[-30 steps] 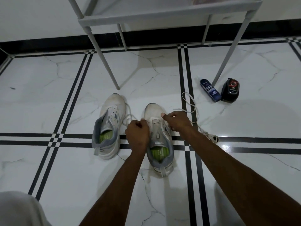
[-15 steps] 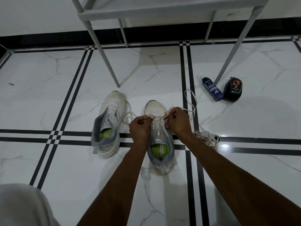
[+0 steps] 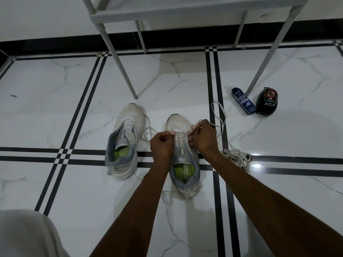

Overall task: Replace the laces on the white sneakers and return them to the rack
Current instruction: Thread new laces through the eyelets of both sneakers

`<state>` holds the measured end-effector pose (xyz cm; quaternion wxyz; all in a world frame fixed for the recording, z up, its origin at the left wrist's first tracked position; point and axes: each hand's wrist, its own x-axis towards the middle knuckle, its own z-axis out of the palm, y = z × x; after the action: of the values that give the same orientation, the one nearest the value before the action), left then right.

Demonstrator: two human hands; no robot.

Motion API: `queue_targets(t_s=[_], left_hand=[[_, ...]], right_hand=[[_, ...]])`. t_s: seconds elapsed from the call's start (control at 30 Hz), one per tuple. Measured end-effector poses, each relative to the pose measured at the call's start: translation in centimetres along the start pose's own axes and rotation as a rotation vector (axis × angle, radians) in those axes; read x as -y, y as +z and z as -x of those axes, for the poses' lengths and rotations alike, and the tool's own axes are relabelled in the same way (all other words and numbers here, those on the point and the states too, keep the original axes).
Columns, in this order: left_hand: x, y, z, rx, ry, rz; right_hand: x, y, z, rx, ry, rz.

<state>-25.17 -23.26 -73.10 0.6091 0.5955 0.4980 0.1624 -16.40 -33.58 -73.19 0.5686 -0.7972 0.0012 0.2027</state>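
Note:
Two white sneakers with grey collars and green insoles stand on the tiled floor, toes pointing away from me. The left sneaker [image 3: 124,143] has bare eyelets and no lace. Both hands work at the right sneaker [image 3: 183,164]. My left hand [image 3: 161,144] is closed on the left eyelet flap, where one end of the white lace [image 3: 218,115] trails off to the left. My right hand [image 3: 203,137] pinches the lace at the right eyelets, and the rest of it loops across the floor to the right.
A bundle of loose white laces [image 3: 237,157] lies right of my right wrist. A blue cleaner bottle [image 3: 243,100] and a black polish applicator [image 3: 267,101] sit by the grey rack's front right leg [image 3: 269,58]. The rack's front left leg [image 3: 118,58] stands just beyond the left sneaker.
Both hands have shifted slightly toward the toe of the right sneaker. The lace loop on the right has been drawn tighter and shorter.

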Motion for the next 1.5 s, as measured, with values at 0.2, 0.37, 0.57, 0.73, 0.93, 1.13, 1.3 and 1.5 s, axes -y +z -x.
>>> queue_targets(t_s=[0.2, 0.37, 0.57, 0.73, 0.93, 1.13, 1.3, 1.5], left_hand=[[-0.8, 0.1, 0.2, 0.029, -0.097, 0.078], [-3.4, -0.1, 0.7, 0.199, -0.261, 0.237], [-5.3, -0.5, 1.0, 0.256, -0.049, 0.056], [-10.1, -0.5, 1.0, 0.240, 0.172, -0.012], [-17.1, -0.4, 2.1, 0.273, 0.351, -0.074], [-25.2, -0.7, 4.1, 0.247, 0.474, -0.015], [-32.3, -1.2, 5.6, 0.255, 0.607, 0.035], [-38.7, -1.5, 6.9, 0.238, 0.722, 0.038]], right_hand=[[0.0, -0.1, 0.0, 0.065, -0.028, -0.055], [1.5, -0.5, 0.1, 0.186, 0.030, -0.155], [4.8, -1.2, 0.4, 0.215, 0.005, -0.139], [8.9, -2.3, 0.9, 0.259, -0.010, -0.226], [15.8, -4.1, 1.3, 0.248, -0.106, -0.223], [24.5, -6.0, 2.6, 0.196, -0.250, -0.225], [30.9, -7.5, 3.5, 0.170, -0.349, -0.217], [37.9, -8.9, 4.0, 0.126, -0.477, -0.237]])
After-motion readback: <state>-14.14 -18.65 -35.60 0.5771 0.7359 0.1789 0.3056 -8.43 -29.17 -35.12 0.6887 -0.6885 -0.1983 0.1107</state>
